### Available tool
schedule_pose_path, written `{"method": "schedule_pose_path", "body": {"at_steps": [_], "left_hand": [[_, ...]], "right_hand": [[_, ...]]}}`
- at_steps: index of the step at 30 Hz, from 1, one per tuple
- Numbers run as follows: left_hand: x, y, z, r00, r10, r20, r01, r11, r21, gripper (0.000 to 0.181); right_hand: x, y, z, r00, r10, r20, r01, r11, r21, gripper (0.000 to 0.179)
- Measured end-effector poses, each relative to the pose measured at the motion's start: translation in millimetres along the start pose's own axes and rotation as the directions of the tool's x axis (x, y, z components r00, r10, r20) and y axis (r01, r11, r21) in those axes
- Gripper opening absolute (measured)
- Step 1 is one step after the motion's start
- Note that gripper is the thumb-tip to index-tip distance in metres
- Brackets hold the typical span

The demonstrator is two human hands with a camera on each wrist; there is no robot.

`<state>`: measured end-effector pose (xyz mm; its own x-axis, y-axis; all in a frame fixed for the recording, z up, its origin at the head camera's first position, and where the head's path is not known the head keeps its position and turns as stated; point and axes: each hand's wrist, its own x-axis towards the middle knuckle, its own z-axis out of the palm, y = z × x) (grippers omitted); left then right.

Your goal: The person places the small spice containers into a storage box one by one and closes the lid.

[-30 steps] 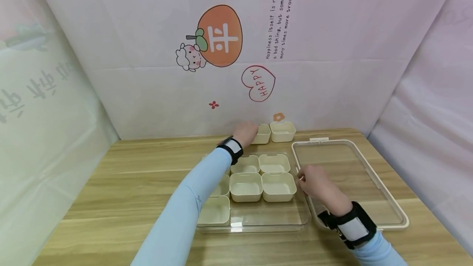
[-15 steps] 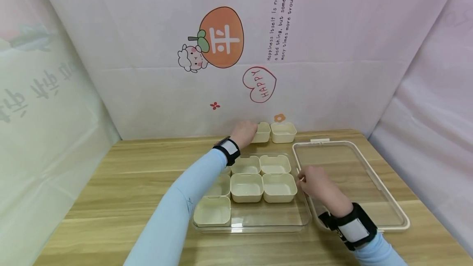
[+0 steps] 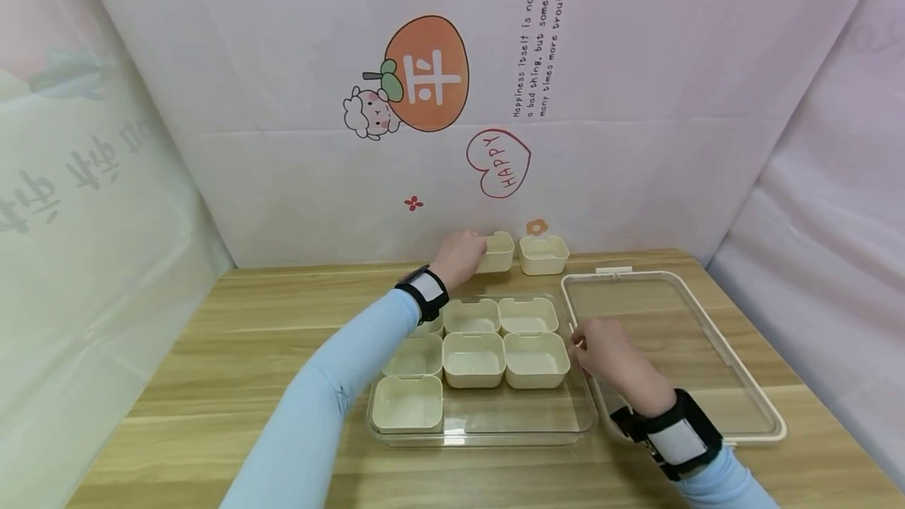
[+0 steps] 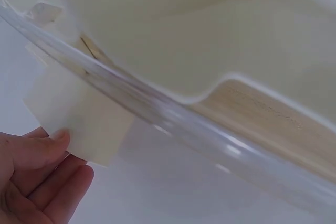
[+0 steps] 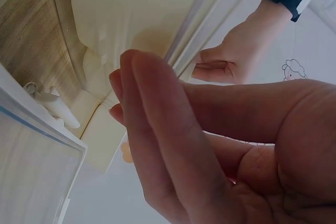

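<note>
At the back of the table my left hand (image 3: 458, 255) grips a cream open-topped box (image 3: 497, 252) by its left side. In the left wrist view the thumb lies on that box (image 4: 86, 124), below the clear tray's rim (image 4: 173, 111). A second cream box (image 3: 543, 256) stands just to the right of it. My right hand (image 3: 606, 352) is over the right rim of the clear tray (image 3: 519, 440), its fingers loosely bent. No held thing shows among the right fingers (image 5: 160, 114). Inside the tray sit several cream boxes (image 3: 474, 361) in rows.
A clear lid with a cream frame (image 3: 735, 368) lies flat to the right of the tray, partly under the right wrist. Behind the table rises a white printed cloth (image 3: 283, 179), with more cloth on both sides. Bare tray floor (image 3: 519, 415) shows at the front right.
My left hand has drawn the gripped box slightly left, widening the gap to the box on its right. The left forearm has swung left. My right hand has stayed in place.
</note>
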<state>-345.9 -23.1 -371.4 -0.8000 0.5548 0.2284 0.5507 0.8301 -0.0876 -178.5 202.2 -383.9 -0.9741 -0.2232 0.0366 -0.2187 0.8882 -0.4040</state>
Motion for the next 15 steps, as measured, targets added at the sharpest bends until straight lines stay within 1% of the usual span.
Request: {"method": "schedule_pose_path", "body": {"at_steps": [2,5,8,12,15], "left_hand": [[-2.4,-0.6,-1.8,1.000,0.002,0.005,-0.002,1.000,-0.021,0.025],[-6.8,-1.2,-5.5,1.000,-0.006,0.014,0.007,0.997,-0.081,0.025],[-10.9,-1.9,-7.7,1.000,-0.010,0.007,0.010,0.992,-0.127,0.025],[-16.9,-2.5,-9.4,1.000,-0.001,-0.005,0.000,0.990,-0.144,0.026],[-22.0,-3.6,-12.2,1.000,0.007,-0.020,-0.009,0.990,-0.141,0.026]], "right_hand": [[-0.2,-0.2,0.0,1.000,0.007,0.005,-0.007,1.000,0.007,0.015],[0.0,-0.1,-0.1,1.000,0.014,0.010,-0.014,1.000,0.010,0.015],[0.1,-0.2,-0.4,1.000,0.015,0.011,-0.015,1.000,0.006,0.015],[-0.3,-0.5,-0.6,1.000,0.014,0.012,-0.014,1.000,0.000,0.015],[-0.6,-1.4,-1.0,1.000,0.020,0.019,-0.020,1.000,0.004,0.016]]}}
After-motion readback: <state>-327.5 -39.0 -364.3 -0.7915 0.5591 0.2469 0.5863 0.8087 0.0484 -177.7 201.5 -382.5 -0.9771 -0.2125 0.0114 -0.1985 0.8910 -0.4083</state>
